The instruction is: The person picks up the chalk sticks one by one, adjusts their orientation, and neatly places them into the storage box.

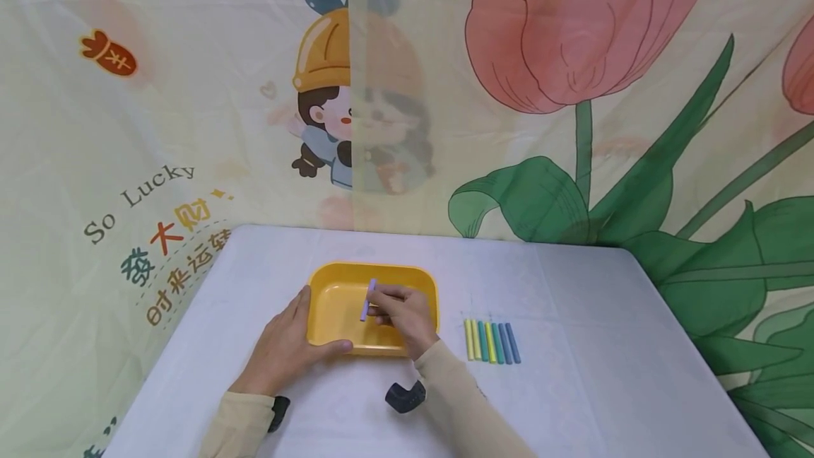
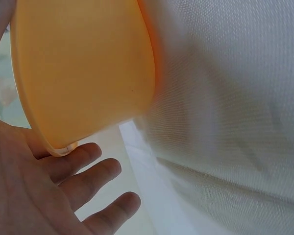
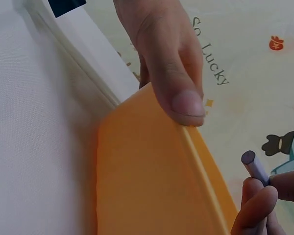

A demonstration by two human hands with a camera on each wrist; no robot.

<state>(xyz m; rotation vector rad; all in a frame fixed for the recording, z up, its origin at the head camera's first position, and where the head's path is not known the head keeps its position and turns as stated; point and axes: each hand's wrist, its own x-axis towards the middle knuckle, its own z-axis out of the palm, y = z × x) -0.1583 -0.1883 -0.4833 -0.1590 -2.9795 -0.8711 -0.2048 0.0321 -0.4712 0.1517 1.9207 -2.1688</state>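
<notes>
Left hand: grips tray near-left corner, thumb on rim. Right hand: pinches purple chalk over tray. Chalk row: right of tray.

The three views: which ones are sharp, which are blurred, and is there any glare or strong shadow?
Head view: even soft light, sharp, only faint shadows under the yellow tray. Left wrist view: the tray and left hand are very close and soft; the white cloth looks washed out. Right wrist view: thumb and purple chalk fairly sharp; no glare.
</notes>
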